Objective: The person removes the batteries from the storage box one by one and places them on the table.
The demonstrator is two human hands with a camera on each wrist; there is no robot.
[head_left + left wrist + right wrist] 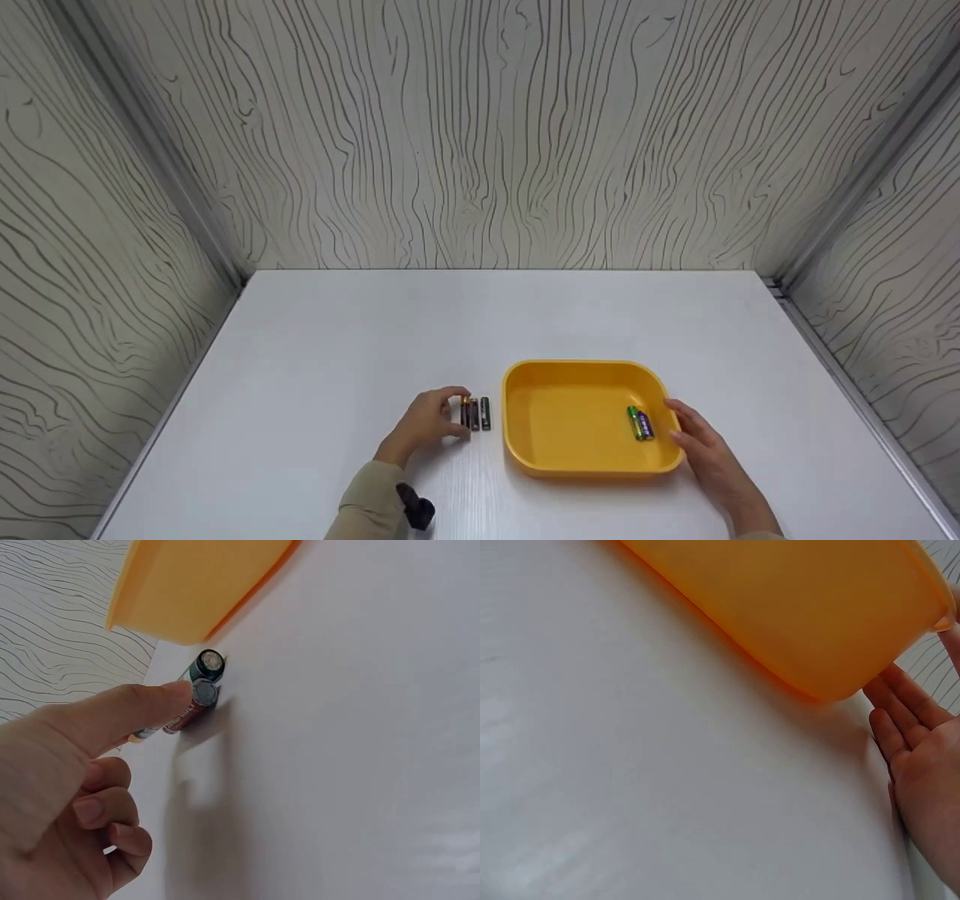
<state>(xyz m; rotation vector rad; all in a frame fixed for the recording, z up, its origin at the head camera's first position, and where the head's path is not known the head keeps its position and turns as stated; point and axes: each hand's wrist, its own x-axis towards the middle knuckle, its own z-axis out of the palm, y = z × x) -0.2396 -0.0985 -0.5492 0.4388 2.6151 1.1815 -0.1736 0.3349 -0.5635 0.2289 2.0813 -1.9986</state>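
Observation:
Three small batteries (475, 413) lie side by side on the white table, just left of a yellow tray (570, 461). My left hand (459, 412) pinches the leftmost one between forefinger and thumb. In the left wrist view my thumb (161, 706) lies along a brown battery (196, 701), a dark green battery (208, 666) sits beside it, and my other fingers are curled. Two batteries (640, 424), one green and one purple, lie inside the tray at its right. My right hand (684, 426) rests with straight fingers against the tray's right wall (832, 630); its palm (922, 765) is open.
The white table (315, 352) stands in a booth of wood-grain panels on three sides. A dark wrist-worn device (415, 508) sits on my left sleeve. The tray's floor holds only the two batteries.

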